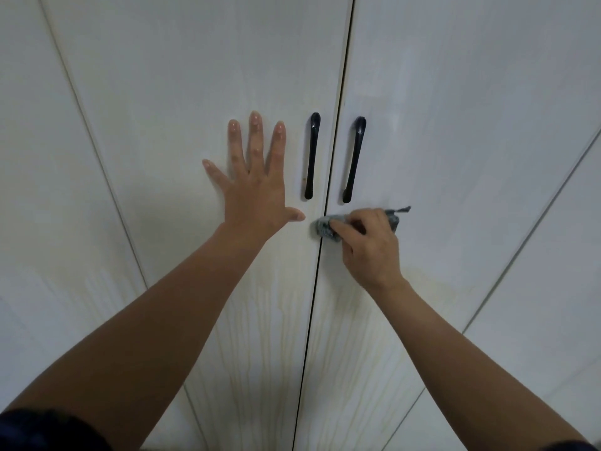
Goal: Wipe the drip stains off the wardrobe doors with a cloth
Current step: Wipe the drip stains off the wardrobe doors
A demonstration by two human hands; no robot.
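1. Sleeve: dark, at 7 o'clock of the view, at the bottom edge.

2. Left door: white, flat, closed. Pale yellowish drip stains run down its lower part, at 6 o'clock from the handles, and cross onto the neighbouring door.

3. Left hand: fingers straight and spread, palm flat against the left door, holding nothing. Lies at 9 o'clock of the left handle, just beside it.

4. Left handle: black, slim, upright bar.

5. Seam: dark line between the two doors, running from 12 to 6 o'clock.

6. Cloth: grey, bunched into a small wad and pressed to the door surface across the seam, at 6 o'clock of the handles. One frayed end pokes out at 2 o'clock of the knuckles. Judged light, soft and limp; best held bunched in the fingers so a firm pad faces the door, since a loose edge would slide without scrubbing.

7. Right handle: black, matching its partner, on the right door.

8. Right hand: fingers curled round the cloth, index finger reaching toward 9 o'clock over it.

9. Right door: white, closed; faint streaks low down.
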